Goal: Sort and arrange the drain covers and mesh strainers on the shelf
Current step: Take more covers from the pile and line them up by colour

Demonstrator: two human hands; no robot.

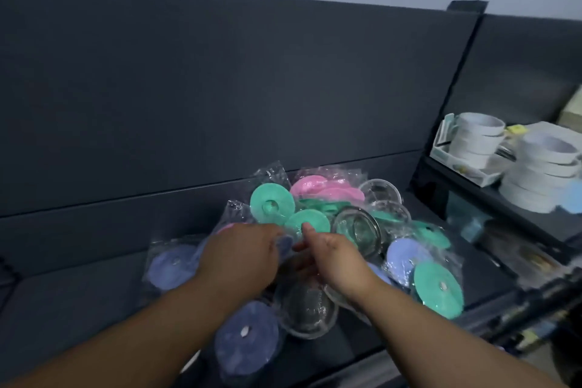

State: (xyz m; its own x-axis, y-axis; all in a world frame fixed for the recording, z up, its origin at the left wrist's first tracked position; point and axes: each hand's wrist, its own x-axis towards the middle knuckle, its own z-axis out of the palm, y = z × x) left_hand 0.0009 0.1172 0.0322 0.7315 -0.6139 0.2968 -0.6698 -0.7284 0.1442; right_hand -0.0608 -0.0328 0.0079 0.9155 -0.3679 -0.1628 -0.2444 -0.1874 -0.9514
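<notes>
Sorting looked barely begun: covers [272, 203] and strainers [359, 227] lay jumbled mid-frame on the shelf [78, 287], the left hand [242, 249] and right hand [335, 257] among them, and whether the fingers [307, 231] held anything could not be told.

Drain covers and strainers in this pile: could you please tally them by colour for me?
Green drain covers: at least 4
Pink drain covers: at least 2
Blue drain covers: at least 3
Mesh strainers: at least 3
Total: at least 12; others are only partly visible.
</notes>
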